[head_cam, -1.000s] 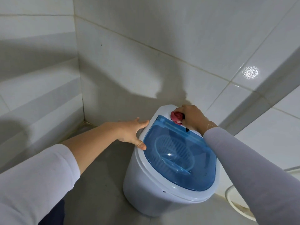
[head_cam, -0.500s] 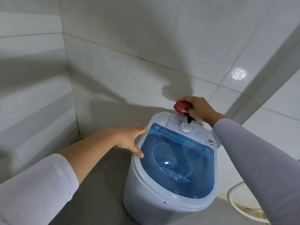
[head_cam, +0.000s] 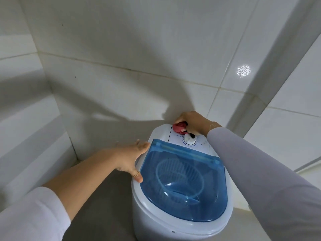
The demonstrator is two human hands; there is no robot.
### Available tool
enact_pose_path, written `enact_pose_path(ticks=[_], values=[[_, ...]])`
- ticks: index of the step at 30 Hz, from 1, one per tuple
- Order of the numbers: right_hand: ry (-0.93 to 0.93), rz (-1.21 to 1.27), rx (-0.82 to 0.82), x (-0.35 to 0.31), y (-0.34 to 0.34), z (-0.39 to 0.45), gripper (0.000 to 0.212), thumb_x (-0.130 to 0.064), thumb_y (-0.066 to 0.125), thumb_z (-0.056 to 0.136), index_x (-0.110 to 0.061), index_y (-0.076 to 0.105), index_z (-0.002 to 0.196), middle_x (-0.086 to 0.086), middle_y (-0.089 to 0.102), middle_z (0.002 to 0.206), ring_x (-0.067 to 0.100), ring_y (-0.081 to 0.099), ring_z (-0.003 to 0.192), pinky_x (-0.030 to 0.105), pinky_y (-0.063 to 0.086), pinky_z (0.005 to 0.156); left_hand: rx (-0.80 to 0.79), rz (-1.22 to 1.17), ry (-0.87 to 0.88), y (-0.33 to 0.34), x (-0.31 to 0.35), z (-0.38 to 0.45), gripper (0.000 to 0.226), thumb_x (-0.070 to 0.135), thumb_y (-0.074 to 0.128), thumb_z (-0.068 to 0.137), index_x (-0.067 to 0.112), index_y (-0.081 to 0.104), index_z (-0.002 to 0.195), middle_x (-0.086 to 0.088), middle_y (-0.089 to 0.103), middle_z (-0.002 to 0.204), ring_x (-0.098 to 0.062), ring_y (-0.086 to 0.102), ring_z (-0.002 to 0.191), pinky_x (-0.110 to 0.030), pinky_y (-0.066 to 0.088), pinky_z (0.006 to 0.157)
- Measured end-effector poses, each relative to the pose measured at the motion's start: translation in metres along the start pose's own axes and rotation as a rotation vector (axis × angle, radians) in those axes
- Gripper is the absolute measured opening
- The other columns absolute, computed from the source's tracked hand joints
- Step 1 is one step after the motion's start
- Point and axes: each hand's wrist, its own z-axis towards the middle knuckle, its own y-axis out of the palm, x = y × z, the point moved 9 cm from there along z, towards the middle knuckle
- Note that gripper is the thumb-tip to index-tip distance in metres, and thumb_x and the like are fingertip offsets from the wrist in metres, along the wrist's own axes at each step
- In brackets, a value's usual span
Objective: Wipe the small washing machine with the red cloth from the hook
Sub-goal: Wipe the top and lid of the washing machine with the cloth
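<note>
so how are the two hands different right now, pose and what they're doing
The right hand is closed around the bunched red cloth at the washing machine's back panel; the left hand is open and holds nothing. The right is at the far edge by the wall, the left on the near left rim. Both touch the machine.

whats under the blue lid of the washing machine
Through the see-through blue lid of the washing machine a ribbed round basket shows. No laundry is visible; the tub's bottom is hidden below the basket.

grey floor (head_cam: pixel 104 202), small washing machine (head_cam: pixel 152 221) on it
</note>
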Motion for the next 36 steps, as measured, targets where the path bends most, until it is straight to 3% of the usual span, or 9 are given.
enact_pose_path(ticks=[3, 6, 10, 12, 16, 22, 31, 36], values=[[0.001, -0.026, 0.005, 0.004, 0.001, -0.002, 0.054, 0.015, 0.043, 0.077, -0.018, 0.065, 0.114, 0.007, 0.06, 0.116, 0.027, 0.054, 0.108, 0.036, 0.047, 0.093, -0.008, 0.032, -0.02, -0.001, 0.003, -0.004, 0.125, 0.046, 0.079, 0.067, 0.029, -0.015, 0.148, -0.002, -0.015, 0.159, -0.018, -0.013, 0.146, -0.056, -0.006, 0.115], [0.005, -0.013, 0.014, 0.009, 0.002, -0.008, 0.049, 0.019, 0.038, 0.069, -0.013, 0.067, 0.093, 0.011, 0.063, 0.1, 0.034, 0.056, 0.093, 0.038, 0.051, 0.084, -0.021, 0.053, -0.036, -0.002, 0.006, -0.008, 0.122, 0.045, 0.077, 0.07, 0.027, -0.015, 0.149, -0.001, -0.015, 0.159, -0.018, -0.011, 0.147, -0.057, -0.005, 0.115], [0.096, 0.02, 0.051, 0.026, -0.001, -0.024, 0.049, 0.012, 0.043, 0.081, -0.013, 0.063, 0.119, 0.012, 0.061, 0.121, 0.033, 0.055, 0.111, 0.038, 0.046, 0.096, -0.018, 0.069, -0.046, -0.002, 0.008, -0.01, 0.12, 0.046, 0.076, 0.072, 0.026, -0.014, 0.149, 0.0, -0.013, 0.159, -0.017, -0.013, 0.146, -0.059, -0.005, 0.114], [0.151, 0.036, 0.059, 0.038, 0.001, -0.034, 0.044, 0.006, 0.048, 0.084, -0.015, 0.061, 0.121, 0.012, 0.06, 0.121, 0.032, 0.056, 0.11, 0.033, 0.047, 0.092, -0.017, 0.071, -0.053, -0.002, 0.006, -0.009, 0.12, 0.047, 0.075, 0.071, 0.027, -0.014, 0.149, -0.001, -0.013, 0.159, -0.018, -0.013, 0.146, -0.059, -0.006, 0.113], [0.217, 0.049, 0.131, 0.049, 0.001, -0.055, 0.024, 0.001, 0.054, 0.082, 0.0, 0.064, 0.104, 0.02, 0.063, 0.098, 0.039, 0.058, 0.1, 0.03, 0.041, 0.072, -0.008, 0.061, -0.065, -0.001, 0.004, -0.008, 0.122, 0.048, 0.076, 0.069, 0.027, -0.013, 0.149, -0.003, -0.013, 0.159, -0.021, -0.011, 0.147, -0.058, -0.006, 0.114], [0.358, -0.03, 0.24, 0.055, 0.009, -0.07, 0.03, -0.011, 0.054, 0.084, -0.017, 0.065, 0.111, 0.015, 0.062, 0.104, 0.035, 0.058, 0.098, 0.033, 0.046, 0.078, 0.019, 0.067, -0.067, -0.001, 0.003, -0.012, 0.118, 0.051, 0.074, 0.07, 0.028, -0.01, 0.15, -0.003, -0.011, 0.16, -0.022, -0.007, 0.147, -0.057, -0.003, 0.115], [0.553, 0.048, 0.233, 0.044, 0.019, -0.09, 0.024, -0.016, 0.052, 0.084, -0.007, 0.066, 0.102, 0.014, 0.068, 0.103, 0.031, 0.062, 0.095, 0.03, 0.046, 0.072, 0.018, 0.082, -0.038, -0.002, 0.004, -0.011, 0.119, 0.054, 0.073, 0.07, 0.026, -0.01, 0.15, -0.005, -0.009, 0.16, -0.024, -0.005, 0.148, -0.058, 0.0, 0.114], [0.569, 0.1, 0.199, 0.038, 0.024, -0.097, 0.013, -0.014, 0.054, 0.082, -0.014, 0.064, 0.089, 0.009, 0.065, 0.092, 0.023, 0.056, 0.081, 0.027, 0.04, 0.067, 0.046, 0.082, -0.047, 0.0, -0.001, -0.009, 0.119, 0.057, 0.073, 0.068, 0.028, -0.009, 0.15, -0.007, -0.009, 0.16, -0.027, -0.002, 0.148, -0.06, 0.004, 0.116]])
